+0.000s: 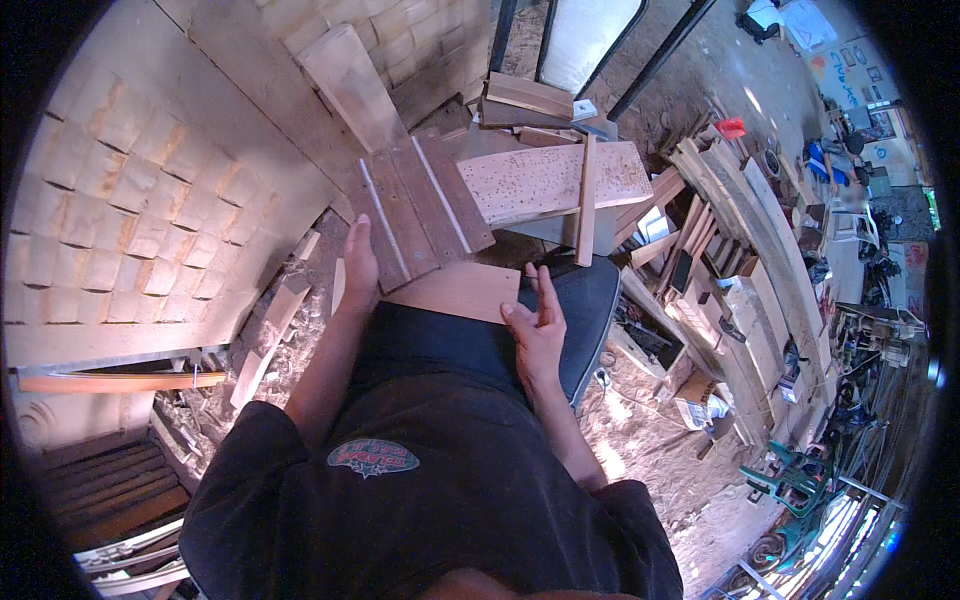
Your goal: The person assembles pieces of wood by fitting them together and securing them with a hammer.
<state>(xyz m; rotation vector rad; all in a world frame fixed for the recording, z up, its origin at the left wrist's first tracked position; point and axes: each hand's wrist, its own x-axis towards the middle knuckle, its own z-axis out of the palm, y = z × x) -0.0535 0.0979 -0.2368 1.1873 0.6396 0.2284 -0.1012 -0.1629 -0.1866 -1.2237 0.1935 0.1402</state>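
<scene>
A dark brown wooden panel (415, 205) with two pale stripes across it is tilted up in front of me. My left hand (362, 265) grips its left edge, with the fingers partly hidden. Just below the panel, over my lap, lies a thin light-brown board (460, 291), its far side partly covered by the panel. At that board's right end is my right hand (540, 325), thumb on the edge and fingers pointing up beside the corner.
Beyond the panel, a pale speckled plank (555, 182) lies with a narrow wooden strip (586, 200) across it. A light board (350, 85) leans by the tiled panel (150, 190) at left. Stacked timber (740, 290) and a green plastic chair (790, 478) are at right.
</scene>
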